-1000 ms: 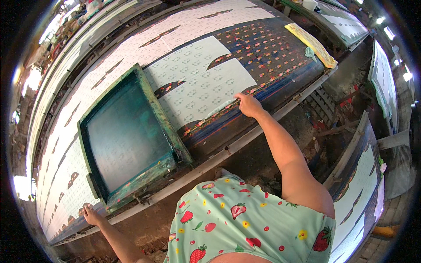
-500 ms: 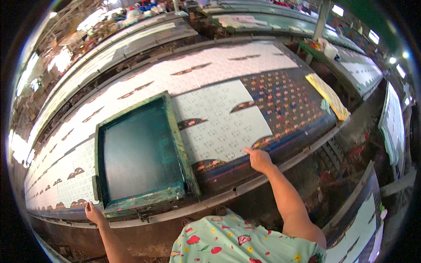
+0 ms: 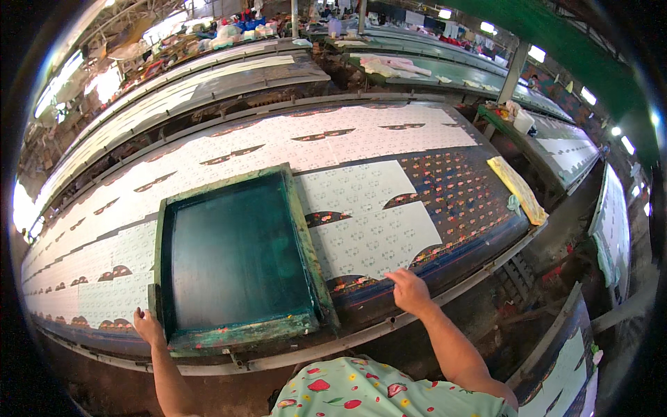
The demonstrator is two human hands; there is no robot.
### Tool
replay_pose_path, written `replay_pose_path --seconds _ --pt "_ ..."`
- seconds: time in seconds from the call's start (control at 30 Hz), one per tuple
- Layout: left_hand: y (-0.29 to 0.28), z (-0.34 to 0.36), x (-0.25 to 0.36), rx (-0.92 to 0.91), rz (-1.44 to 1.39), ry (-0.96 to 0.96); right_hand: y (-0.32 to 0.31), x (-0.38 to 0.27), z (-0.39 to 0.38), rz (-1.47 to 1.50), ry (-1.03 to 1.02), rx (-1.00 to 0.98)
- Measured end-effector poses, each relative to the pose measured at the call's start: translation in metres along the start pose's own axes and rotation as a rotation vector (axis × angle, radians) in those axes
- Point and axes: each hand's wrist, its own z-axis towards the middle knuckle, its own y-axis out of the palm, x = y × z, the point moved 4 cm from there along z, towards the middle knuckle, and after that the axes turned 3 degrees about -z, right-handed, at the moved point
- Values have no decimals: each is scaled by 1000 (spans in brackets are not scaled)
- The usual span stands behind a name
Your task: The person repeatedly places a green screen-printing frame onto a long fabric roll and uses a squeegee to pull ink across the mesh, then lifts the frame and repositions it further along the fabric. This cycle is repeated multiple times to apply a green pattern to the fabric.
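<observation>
A green-rimmed screen frame with a dark teal mesh (image 3: 229,250) lies on a long printing table (image 3: 472,229). To its right are pale printed fabric panels (image 3: 375,236) with dark curved gaps. My left hand (image 3: 146,325) is curled at the frame's lower left side, beside a dark bar (image 3: 154,302); what its fingers hold is hidden. My right hand (image 3: 410,292) is at the near edge of the pale panel, index finger stretched out and the others bent. It appears to touch or hover at that edge; I cannot tell which.
A yellow folded cloth (image 3: 516,190) lies at the table's right end. More long tables (image 3: 243,66) stand behind and to the right (image 3: 611,222). A green side table (image 3: 531,139) holds a white container (image 3: 524,121). Pillars (image 3: 514,69) rise among them.
The view has tilted up, showing more of the hall. The pale panel's near edge, earlier curled at my right hand, now lies flatter. My left hand stays beside the screen frame.
</observation>
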Motion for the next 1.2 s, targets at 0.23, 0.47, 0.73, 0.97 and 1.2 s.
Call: replay_pose_path --seconds 0.23,0.47,0.73,0.97,1.2 --pt "67 49 -5 -360 361 260 74 -84 14 214 69 -20" --pt "92 70 -59 -327 289 357 123 -138 35 267 266 -115" --pt "98 68 -59 -443 -104 -62 133 -162 51 141 343 -86" --pt "101 71 -54 -552 -195 -152 132 -162 69 100 497 -141" --pt "109 74 -53 -516 -103 -51 112 -171 75 142 507 -42"
